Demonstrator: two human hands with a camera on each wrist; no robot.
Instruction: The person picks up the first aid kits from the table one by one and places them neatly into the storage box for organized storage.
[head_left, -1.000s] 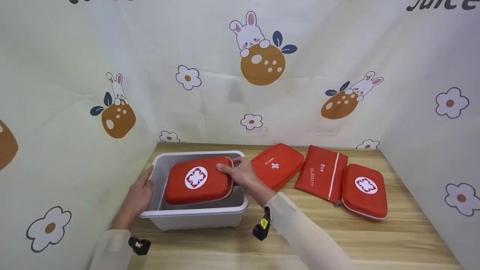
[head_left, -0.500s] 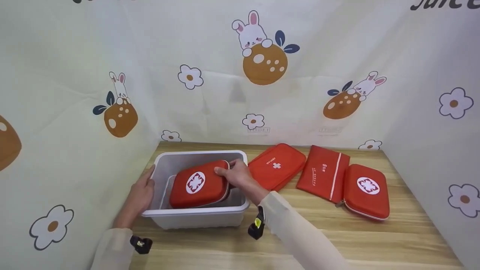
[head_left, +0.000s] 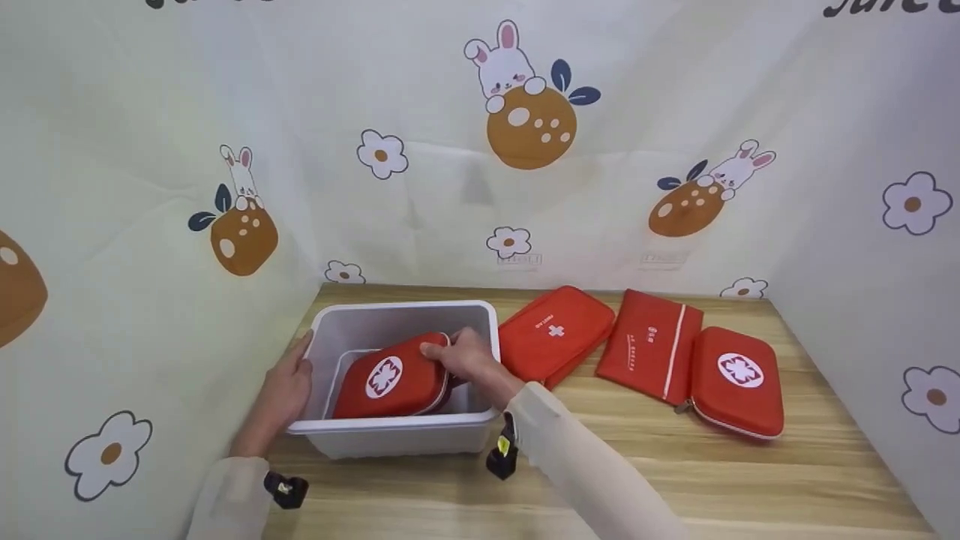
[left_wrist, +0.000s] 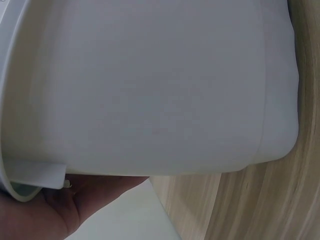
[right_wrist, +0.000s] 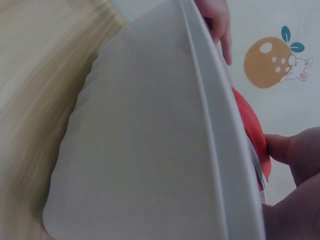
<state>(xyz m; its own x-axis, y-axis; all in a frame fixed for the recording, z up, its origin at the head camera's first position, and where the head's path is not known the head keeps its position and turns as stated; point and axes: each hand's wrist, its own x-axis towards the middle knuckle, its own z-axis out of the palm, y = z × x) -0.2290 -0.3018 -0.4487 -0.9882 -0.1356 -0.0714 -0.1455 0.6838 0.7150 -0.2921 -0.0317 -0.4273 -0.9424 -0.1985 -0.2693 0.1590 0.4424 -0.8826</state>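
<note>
A white plastic bin [head_left: 390,425] stands at the left of the table. Inside it, a red zip first-aid case [head_left: 397,381] with a round white cross emblem lies tilted, its right side raised. My right hand [head_left: 474,358] grips that raised edge, thumb on the top face, the other fingers mostly hidden. The left hand [head_left: 286,382] holds the bin's left rim; in the left wrist view part of this hand [left_wrist: 95,197] lies against the outer wall. Past the rim in the right wrist view, a sliver of the case [right_wrist: 252,130] shows beside the right thumb.
Right of the bin lie a flat red first-aid pouch [head_left: 559,334], a red pouch with a white stripe [head_left: 649,345], and a second hard red case [head_left: 739,382], which touches the striped pouch. Patterned cloth walls [head_left: 420,225] enclose the wooden table [head_left: 600,472] at the back and sides.
My right hand has lowered the red case deeper into the bin and shifted slightly left, tilting it more. The left hand stays at the rim.
</note>
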